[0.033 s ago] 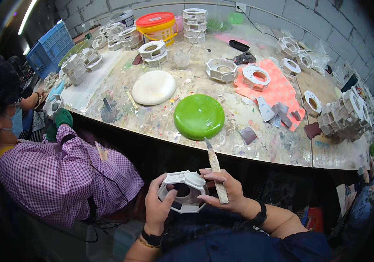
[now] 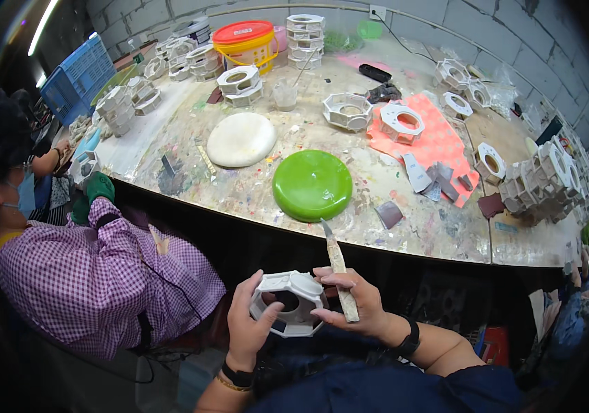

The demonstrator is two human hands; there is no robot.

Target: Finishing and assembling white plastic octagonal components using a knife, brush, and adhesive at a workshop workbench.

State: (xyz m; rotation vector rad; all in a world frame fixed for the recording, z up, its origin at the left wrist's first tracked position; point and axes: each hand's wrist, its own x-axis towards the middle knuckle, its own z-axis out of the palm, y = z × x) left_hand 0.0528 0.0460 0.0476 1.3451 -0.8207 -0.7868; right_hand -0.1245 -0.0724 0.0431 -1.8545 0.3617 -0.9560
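Head view: both hands, left [image 2: 249,327] and right [image 2: 353,306], clasp white octagonal casting [image 2: 289,303].

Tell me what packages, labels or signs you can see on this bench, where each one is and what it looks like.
Yellow bucket: far end of the table, round, orange-red lid with a small pale label on top.
Blue crate: far left edge, slatted plastic, tilted.
Clear plastic bags: far right, crumpled, beside white octagonal casts.
No signs or screens that I can make out.

hands: left [image 2: 247,323] curled, gripping | right [image 2: 356,303] closed, fingers pinching
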